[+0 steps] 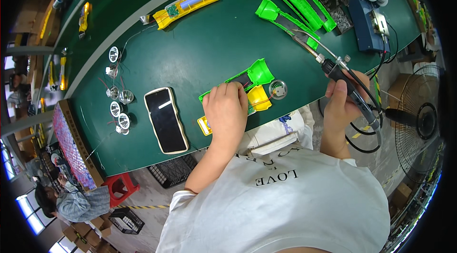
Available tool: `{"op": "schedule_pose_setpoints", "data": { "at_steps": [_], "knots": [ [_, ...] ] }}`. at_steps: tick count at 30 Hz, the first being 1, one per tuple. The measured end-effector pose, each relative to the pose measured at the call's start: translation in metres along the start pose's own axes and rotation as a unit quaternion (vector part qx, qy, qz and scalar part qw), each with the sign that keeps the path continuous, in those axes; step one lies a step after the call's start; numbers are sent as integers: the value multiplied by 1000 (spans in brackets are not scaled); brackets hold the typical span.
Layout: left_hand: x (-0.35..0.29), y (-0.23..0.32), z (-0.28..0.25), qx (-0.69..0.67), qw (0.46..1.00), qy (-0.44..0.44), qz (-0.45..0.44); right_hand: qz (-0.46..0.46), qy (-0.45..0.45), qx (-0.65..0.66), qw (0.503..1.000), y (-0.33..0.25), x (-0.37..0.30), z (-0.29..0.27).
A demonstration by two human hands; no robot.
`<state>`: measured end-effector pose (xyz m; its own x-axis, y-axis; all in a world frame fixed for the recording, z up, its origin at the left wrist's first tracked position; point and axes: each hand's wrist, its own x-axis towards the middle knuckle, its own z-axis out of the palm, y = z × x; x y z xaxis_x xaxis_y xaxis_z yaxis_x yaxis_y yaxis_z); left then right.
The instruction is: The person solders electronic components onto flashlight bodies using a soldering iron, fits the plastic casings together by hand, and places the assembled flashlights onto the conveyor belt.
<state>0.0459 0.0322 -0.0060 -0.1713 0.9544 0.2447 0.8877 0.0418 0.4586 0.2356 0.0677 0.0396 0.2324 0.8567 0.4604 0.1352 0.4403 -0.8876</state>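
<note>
My left hand point(224, 112) is closed over a yellow flashlight housing point(259, 98), its fingers curled down and hiding the housing's middle. Part of a green circuit board and thin wires show beside the fingertips. A green housing half point(260, 72) lies against the far side of the yellow one. At its right end sits a round clear lamp head point(278, 89) with a red wire. Above the table's right front edge, my right hand point(342, 99) grips a soldering iron point(354, 92) with a thin feed tube, its tip pointing up and left, apart from the housing.
A phone point(166, 119) lies left of my left hand, with several wired reflectors point(114, 109) beyond it. Farther back are another yellow housing point(186, 7), green housings point(297, 3) and a blue solder feeder point(366, 19). A fan point(422, 122) stands at right; another person point(71, 198) sits at left.
</note>
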Motion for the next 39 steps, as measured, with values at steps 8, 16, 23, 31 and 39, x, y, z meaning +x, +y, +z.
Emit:
{"op": "schedule_pose_setpoints", "data": {
  "at_steps": [8,16,23,31,39],
  "knots": [
    [0,1,-3,-10,1000,-5,2,105,-55,-33,992,0,-3,1],
    [-2,1,-3,-6,1000,-6,-5,127,-76,-28,989,2,-5,2],
    [-2,2,-3,-8,1000,-9,-5,136,-77,-29,987,-1,-4,5],
    [-2,1,-3,-8,1000,-10,-8,134,-91,-56,985,-2,-3,5],
    [1,3,-6,1,1000,-29,-6,133,-158,-24,978,-10,-4,15]
  ]
}}
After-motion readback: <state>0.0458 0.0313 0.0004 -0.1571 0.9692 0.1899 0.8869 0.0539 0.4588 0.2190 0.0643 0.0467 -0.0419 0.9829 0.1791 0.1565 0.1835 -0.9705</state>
